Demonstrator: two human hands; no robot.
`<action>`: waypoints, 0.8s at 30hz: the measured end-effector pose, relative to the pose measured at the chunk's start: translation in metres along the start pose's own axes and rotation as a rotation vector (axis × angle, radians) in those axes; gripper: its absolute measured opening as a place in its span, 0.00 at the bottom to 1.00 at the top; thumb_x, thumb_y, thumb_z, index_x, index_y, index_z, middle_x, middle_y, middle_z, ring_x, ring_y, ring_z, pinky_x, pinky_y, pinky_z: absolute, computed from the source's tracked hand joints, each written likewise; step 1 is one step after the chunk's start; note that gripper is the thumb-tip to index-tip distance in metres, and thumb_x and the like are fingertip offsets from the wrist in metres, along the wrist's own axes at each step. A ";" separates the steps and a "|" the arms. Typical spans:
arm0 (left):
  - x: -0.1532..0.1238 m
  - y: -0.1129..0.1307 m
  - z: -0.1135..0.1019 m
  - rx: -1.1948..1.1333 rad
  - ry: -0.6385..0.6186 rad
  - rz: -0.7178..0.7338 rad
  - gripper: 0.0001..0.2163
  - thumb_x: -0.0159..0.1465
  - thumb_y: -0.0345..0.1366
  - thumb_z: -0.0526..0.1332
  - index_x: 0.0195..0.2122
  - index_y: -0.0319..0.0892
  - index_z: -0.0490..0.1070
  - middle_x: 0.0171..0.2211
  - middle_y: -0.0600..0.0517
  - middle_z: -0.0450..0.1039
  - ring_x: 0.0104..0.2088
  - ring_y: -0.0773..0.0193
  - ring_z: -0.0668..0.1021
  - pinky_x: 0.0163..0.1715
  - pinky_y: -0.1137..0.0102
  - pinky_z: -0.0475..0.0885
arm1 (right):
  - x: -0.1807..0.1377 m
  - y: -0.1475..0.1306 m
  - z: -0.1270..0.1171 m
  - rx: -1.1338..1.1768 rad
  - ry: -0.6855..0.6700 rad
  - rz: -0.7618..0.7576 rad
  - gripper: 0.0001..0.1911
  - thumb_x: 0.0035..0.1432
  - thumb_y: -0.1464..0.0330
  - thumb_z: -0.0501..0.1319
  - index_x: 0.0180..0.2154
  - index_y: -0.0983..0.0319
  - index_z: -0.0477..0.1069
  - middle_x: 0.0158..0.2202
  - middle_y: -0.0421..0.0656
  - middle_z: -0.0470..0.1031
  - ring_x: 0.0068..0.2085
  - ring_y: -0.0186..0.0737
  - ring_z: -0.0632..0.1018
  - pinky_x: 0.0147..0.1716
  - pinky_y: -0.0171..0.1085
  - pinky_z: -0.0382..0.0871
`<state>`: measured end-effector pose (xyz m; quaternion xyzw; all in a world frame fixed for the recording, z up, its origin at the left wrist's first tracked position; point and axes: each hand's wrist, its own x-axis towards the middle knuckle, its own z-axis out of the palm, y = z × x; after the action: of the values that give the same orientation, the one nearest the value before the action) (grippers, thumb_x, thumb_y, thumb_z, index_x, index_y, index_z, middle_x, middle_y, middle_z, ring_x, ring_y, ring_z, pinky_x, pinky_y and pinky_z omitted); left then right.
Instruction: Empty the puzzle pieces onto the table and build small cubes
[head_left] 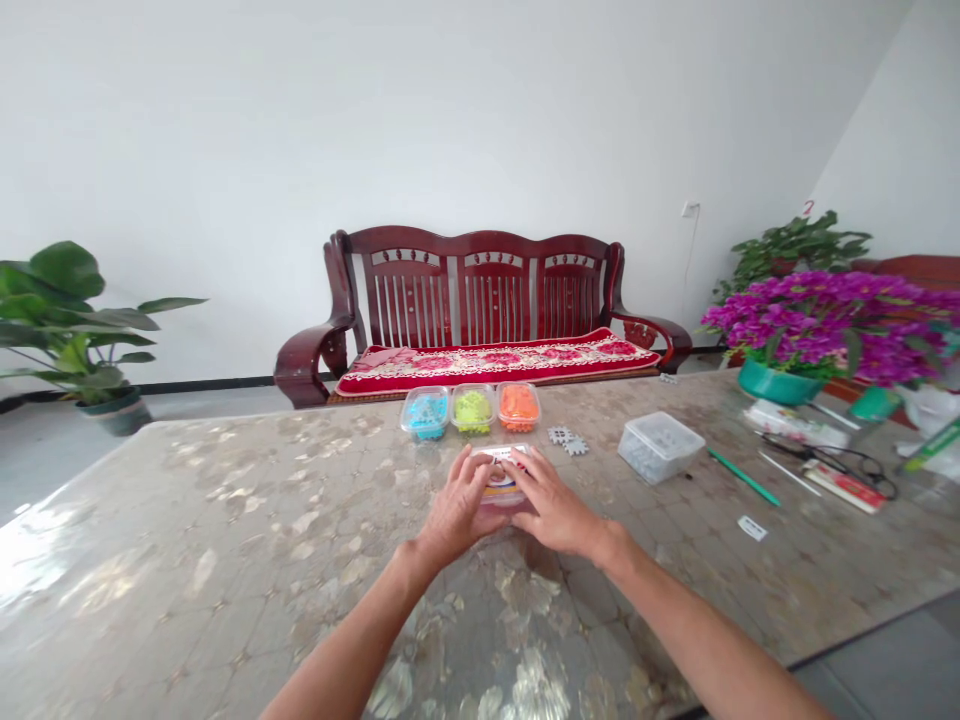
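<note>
Both hands hold a small box with a printed label (501,480) at the middle of the table. My left hand (463,502) wraps round its left side, fingers over the top. On the right side my right hand (553,502) grips it the same way, so much of the box is hidden. Just beyond stand three clear tubs in a row: one with blue pieces (427,412), one with yellow-green pieces (472,410), one with orange pieces (518,408). Grey gear-shaped pieces (568,440) lie to the right of the box.
A translucent lidded container (660,447) stands to the right, beside a green pencil (742,476) and a small white slip (752,528). Farther right are glasses (847,456), a red-and-white box (846,487) and purple flowers in a teal pot (780,382). A wooden bench (487,290) stands behind the table.
</note>
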<state>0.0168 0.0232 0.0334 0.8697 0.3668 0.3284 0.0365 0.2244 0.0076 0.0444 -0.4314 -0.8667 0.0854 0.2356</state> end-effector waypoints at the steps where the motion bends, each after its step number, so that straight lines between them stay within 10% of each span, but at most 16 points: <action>1: 0.000 0.000 -0.002 -0.015 -0.018 0.015 0.25 0.54 0.38 0.68 0.51 0.48 0.61 0.53 0.48 0.64 0.61 0.52 0.63 0.64 0.49 0.54 | 0.001 0.002 -0.003 0.023 -0.020 0.002 0.39 0.55 0.68 0.64 0.65 0.56 0.51 0.67 0.47 0.51 0.68 0.52 0.48 0.64 0.54 0.50; 17: 0.000 -0.001 0.007 0.041 0.018 -0.009 0.14 0.63 0.35 0.60 0.50 0.50 0.65 0.51 0.50 0.66 0.62 0.55 0.62 0.63 0.49 0.56 | -0.004 -0.004 0.014 0.048 0.203 0.024 0.27 0.64 0.72 0.51 0.63 0.52 0.57 0.63 0.42 0.62 0.66 0.46 0.55 0.63 0.55 0.55; 24: -0.022 -0.011 0.023 -0.222 0.200 -0.239 0.37 0.57 0.35 0.64 0.65 0.48 0.47 0.64 0.41 0.49 0.64 0.49 0.59 0.58 0.53 0.63 | -0.004 0.051 -0.003 0.251 0.229 0.172 0.19 0.65 0.64 0.51 0.55 0.56 0.70 0.57 0.45 0.69 0.59 0.42 0.68 0.58 0.45 0.63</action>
<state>0.0125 0.0205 0.0002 0.7736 0.4306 0.4451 0.1341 0.2643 0.0357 0.0281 -0.4779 -0.7768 0.1630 0.3764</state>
